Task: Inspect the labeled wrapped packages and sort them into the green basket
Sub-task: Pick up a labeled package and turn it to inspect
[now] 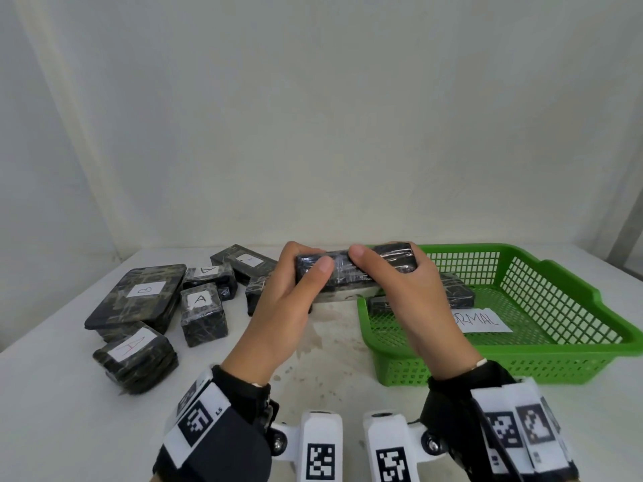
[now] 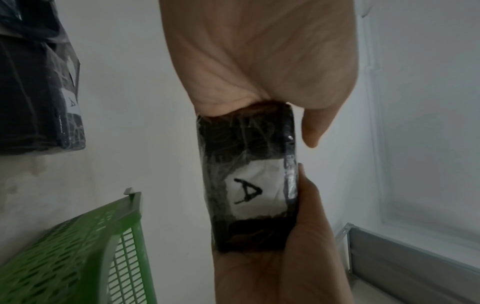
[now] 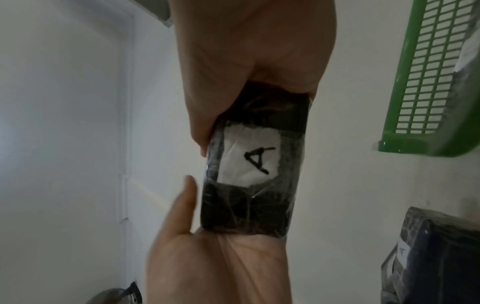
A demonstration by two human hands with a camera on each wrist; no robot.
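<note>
Clasping package [image 1: 355,273], both hands' grip clamped; wrist views alone reveal "A" label [image 2: 255,190].

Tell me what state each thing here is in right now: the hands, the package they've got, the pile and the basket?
Left hand: grips one end of the held package.
Right hand: grips the other end.
Held package: wrapped, lifted off the table, its label A facing down.
Pile of packages: resting on the table, labels A and B up.
Green basket: holds at least two packages and a paper sign.
</note>
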